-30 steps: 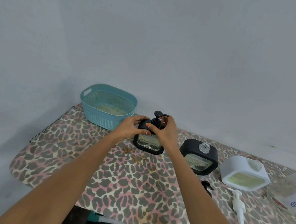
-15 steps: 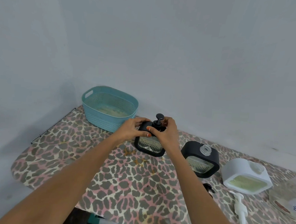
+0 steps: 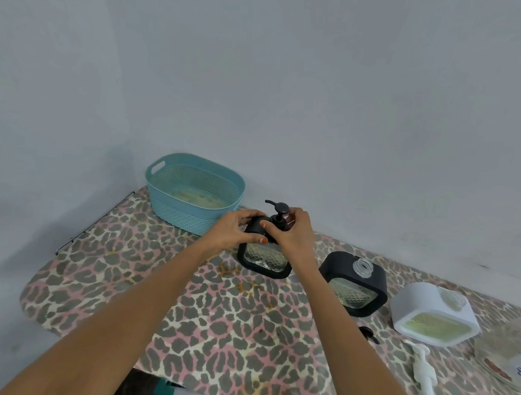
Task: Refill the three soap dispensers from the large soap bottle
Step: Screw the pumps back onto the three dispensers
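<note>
Dispenser (image 3: 264,260), black-framed with patterned clear glass, stood just right of the blue basket (image 3: 192,193); my left hand (image 3: 236,231) gripped its top, my right hand (image 3: 295,234) pinched its pump (image 3: 279,212). Leopard-print table (image 3: 214,332) met a grey wall (image 3: 319,109).

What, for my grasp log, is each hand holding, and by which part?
The left hand grips the black dispenser nearest the basket by its upper corner; the right hand pinches the base of its pump, at the neck.
</note>
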The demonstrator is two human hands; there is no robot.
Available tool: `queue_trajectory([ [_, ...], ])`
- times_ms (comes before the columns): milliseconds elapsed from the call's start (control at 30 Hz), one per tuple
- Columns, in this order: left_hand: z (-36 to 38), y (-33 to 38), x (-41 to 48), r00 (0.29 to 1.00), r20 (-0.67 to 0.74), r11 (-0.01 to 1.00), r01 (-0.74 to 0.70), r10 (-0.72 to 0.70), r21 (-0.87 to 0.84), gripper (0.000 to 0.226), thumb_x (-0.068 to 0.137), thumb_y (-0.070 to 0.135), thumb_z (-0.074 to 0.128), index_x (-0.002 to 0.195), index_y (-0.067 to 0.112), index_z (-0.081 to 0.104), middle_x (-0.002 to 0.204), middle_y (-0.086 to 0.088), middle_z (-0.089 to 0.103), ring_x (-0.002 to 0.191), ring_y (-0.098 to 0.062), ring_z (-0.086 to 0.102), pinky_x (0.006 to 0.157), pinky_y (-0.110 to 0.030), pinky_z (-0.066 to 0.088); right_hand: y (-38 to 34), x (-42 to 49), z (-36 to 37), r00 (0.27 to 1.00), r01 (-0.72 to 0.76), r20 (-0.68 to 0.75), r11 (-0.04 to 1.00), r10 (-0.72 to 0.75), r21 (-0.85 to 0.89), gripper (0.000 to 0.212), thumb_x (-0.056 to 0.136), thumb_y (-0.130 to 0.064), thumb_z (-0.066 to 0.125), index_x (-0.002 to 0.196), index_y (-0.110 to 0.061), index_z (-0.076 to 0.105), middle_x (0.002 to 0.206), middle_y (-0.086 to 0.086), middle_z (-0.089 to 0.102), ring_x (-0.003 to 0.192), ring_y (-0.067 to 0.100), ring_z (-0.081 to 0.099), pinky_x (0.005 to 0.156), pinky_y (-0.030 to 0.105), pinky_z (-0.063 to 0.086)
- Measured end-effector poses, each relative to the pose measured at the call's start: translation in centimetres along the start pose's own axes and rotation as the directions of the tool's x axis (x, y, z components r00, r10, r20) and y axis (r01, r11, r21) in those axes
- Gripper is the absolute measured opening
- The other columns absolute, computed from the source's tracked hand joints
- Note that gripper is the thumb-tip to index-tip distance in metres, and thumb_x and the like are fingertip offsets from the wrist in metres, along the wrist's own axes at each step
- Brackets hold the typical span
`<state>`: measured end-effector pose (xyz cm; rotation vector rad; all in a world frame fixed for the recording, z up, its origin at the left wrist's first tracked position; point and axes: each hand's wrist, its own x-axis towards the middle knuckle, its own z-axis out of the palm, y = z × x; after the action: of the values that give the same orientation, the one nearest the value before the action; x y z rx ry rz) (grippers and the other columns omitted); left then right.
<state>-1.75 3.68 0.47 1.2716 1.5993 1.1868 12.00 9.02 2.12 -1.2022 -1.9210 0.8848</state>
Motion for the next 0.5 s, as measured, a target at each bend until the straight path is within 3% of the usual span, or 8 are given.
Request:
queue_trajectory([
  [100, 0.0, -0.1, 0.1, 1.0, 0.007, 1.0, -0.002, 0.002, -0.009, 0.064, 0.07, 0.006, 0.076, 0.128, 0.01, 0.05, 0.127, -0.004, 0.056, 0.121, -0.014, 0.048, 0.098, -0.024, 0.039, 0.0, 0.0, -1.0, 0.983, 0.025, 0.182, 1.0, -0.028, 0.019, 0.044, 0.08, -0.023, 0.07, 0.12, -0.017, 0.053, 0.111, -0.005, 0.054, 0.103, 0.015, 0.053, 0.093, 0.033, 0.044],
  [200, 0.1, 0.1, 0.0, 1.0, 0.011, 1.0, 0.001, -0.001, -0.014, 0.063, 0.071, 0.007, 0.075, 0.129, 0.01, 0.049, 0.121, 0.002, 0.054, 0.116, -0.007, 0.046, 0.096, -0.02, 0.037, -0.1, 0.2, -2.3, 0.944, 0.029, 0.326, 0.999, -0.042, 0.043, 0.039, 0.084, -0.008, 0.063, 0.123, -0.012, 0.057, 0.118, 0.007, 0.063, 0.107, 0.019, 0.058, 0.095, 0.032, 0.045],
  [267, 0.2, 0.1, 0.0, 1.0, 0.012, 1.0, -0.001, 0.001, -0.016, 0.063, 0.071, 0.007, 0.075, 0.129, 0.009, 0.049, 0.118, 0.004, 0.053, 0.114, -0.006, 0.046, 0.094, -0.019, 0.037, -0.2, 0.3, -2.6, 0.95, 0.051, 0.306, 0.998, -0.059, 0.036, 0.037, 0.084, -0.005, 0.064, 0.12, -0.009, 0.06, 0.113, 0.01, 0.066, 0.104, 0.02, 0.061, 0.086, 0.022, 0.044],
  [400, 0.2, 0.1, -0.1, 1.0, 0.001, 1.0, -0.004, 0.004, -0.016, 0.062, 0.072, 0.007, 0.075, 0.128, 0.009, 0.05, 0.124, -0.001, 0.055, 0.116, -0.008, 0.047, 0.095, -0.02, 0.038, -0.5, 0.4, -2.0, 0.98, 0.047, 0.192, 0.999, -0.051, 0.022, 0.035, 0.076, -0.008, 0.073, 0.111, -0.005, 0.064, 0.104, 0.013, 0.069, 0.093, 0.021, 0.064, 0.078, 0.021, 0.048],
  [500, 0.2, 0.1, -0.1, 1.0, -0.005, 1.0, -0.017, 0.017, -0.006, 0.062, 0.071, 0.008, 0.076, 0.127, 0.01, 0.051, 0.126, -0.003, 0.056, 0.119, -0.012, 0.048, 0.097, -0.023, 0.039, -0.5, 0.3, -1.6, 0.993, 0.023, 0.115, 1.0, -0.025, 0.015, 0.033, 0.073, -0.009, 0.076, 0.104, -0.003, 0.066, 0.097, 0.011, 0.069, 0.082, 0.015, 0.061, 0.062, 0.004, 0.043],
])
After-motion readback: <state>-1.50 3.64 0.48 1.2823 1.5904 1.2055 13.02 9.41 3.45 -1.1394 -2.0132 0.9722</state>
